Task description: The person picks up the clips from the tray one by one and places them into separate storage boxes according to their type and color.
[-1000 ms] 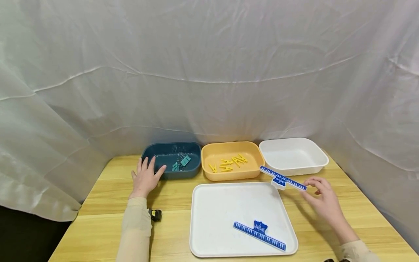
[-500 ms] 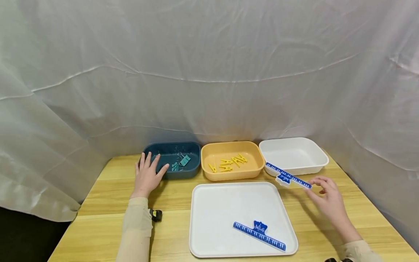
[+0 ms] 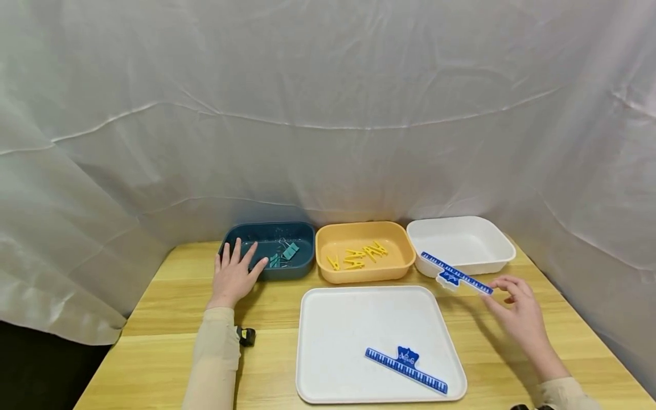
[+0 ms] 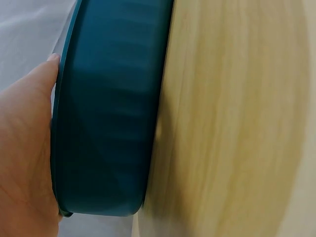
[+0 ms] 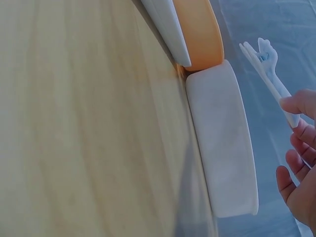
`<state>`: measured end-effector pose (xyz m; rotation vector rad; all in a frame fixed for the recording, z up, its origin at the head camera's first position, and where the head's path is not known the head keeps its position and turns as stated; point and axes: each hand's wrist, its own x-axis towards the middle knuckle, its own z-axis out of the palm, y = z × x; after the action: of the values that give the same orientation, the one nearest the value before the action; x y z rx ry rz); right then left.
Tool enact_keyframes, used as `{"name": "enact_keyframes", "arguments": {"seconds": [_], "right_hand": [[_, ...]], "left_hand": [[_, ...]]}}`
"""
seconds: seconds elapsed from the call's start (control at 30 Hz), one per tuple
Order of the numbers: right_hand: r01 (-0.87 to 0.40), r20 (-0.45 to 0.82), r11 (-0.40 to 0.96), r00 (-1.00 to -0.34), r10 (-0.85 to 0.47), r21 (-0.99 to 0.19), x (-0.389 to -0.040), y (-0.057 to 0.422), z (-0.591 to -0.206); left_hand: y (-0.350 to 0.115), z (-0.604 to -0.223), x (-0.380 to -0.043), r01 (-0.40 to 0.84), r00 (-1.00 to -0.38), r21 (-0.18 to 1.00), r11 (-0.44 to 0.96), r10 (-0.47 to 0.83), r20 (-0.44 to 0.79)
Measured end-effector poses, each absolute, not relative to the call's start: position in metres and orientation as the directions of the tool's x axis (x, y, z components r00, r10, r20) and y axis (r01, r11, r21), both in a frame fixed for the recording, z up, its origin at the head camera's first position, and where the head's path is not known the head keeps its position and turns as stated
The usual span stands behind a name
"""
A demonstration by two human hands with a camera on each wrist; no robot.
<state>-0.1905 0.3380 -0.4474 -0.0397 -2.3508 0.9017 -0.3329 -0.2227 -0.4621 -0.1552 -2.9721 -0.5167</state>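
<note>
My right hand (image 3: 520,310) pinches one end of a long blue clip with a piano-key pattern (image 3: 458,273), between thumb and fingers. The clip is held in the air, its far end overlapping the front wall of the white bin (image 3: 461,266) in the head view. In the right wrist view the clip (image 5: 269,74) shows edge-on. My left hand (image 3: 233,279) lies with spread fingers over the near left rim of the dark teal bin (image 3: 302,272). A second piano-key clip (image 3: 407,367) lies on the white tray (image 3: 348,319).
Teal binder clips (image 3: 290,251) lie in the teal bin. Between the outer bins stands a yellow bin (image 3: 366,277) with several yellow clothespins (image 3: 355,264). All stand along the back of the wooden table (image 3: 271,319), before a pale curtain (image 3: 328,165).
My right hand has moved a little to the right with the piano-key clip, which now overlaps the white bin's front. The left hand has shifted slightly right along the teal bin's rim.
</note>
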Motion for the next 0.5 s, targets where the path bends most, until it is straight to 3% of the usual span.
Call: {"name": "enact_keyframes", "arguments": {"seconds": [0.5], "right_hand": [[-0.137, 0.532, 0.772, -0.797, 0.285, -0.62, -0.212, 0.348, -0.447]], "left_hand": [[-0.222, -0.465, -0.333, 0.124, -0.988, 0.342, 0.931, 0.084, 0.131]]}}
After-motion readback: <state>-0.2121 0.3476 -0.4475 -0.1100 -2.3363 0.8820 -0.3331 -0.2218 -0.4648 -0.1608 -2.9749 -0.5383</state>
